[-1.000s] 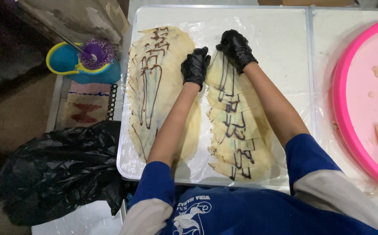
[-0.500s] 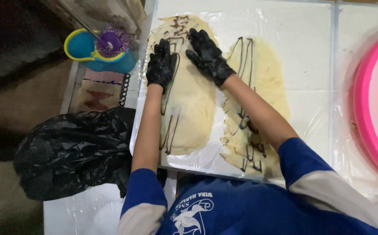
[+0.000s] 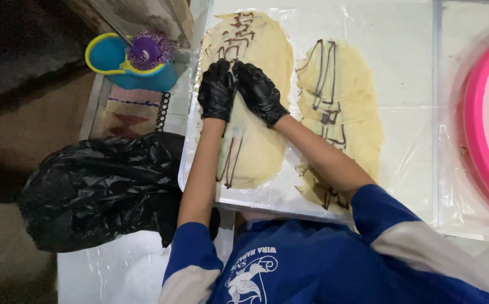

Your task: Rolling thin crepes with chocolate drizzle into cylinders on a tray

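We found both gloved hands, left hand (image 3: 217, 90) and right hand (image 3: 258, 91), lying flat with fingers together on the left dough sheet (image 3: 250, 112), chocolate-lined, on the plastic-covered tray (image 3: 267, 197). We judged pressing underway; even pressure was needed next.

Your left hand (image 3: 217, 90) and right hand (image 3: 258, 92) wear glossy black gloves on soft, matt, pale-yellow dough sheets (image 3: 256, 152) streaked with dark, shiny syrup. Clear, wrinkled plastic film (image 3: 408, 141) covers the tray. Beside it: crinkled glossy black plastic bag (image 3: 103, 188), smooth pink plastic basin (image 3: 481, 141).
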